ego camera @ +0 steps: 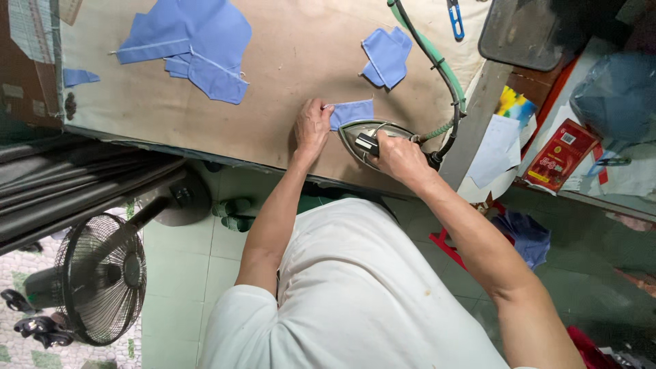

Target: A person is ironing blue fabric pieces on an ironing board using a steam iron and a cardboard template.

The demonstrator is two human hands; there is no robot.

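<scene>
The blue cloth piece [353,111] lies at two o'clock of our left hand [311,128], fingertips pressing its edge; our right hand [400,157] is closed around the iron [365,137].

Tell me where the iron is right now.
In the head view the iron sits at the table's near edge, gripped by the right hand, beside the small blue cloth piece under the left hand.

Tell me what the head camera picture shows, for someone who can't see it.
A person's right hand grips a steam iron while the left hand presses a small blue fabric piece flat on a padded ironing table. More blue pieces lie nearby.
</scene>
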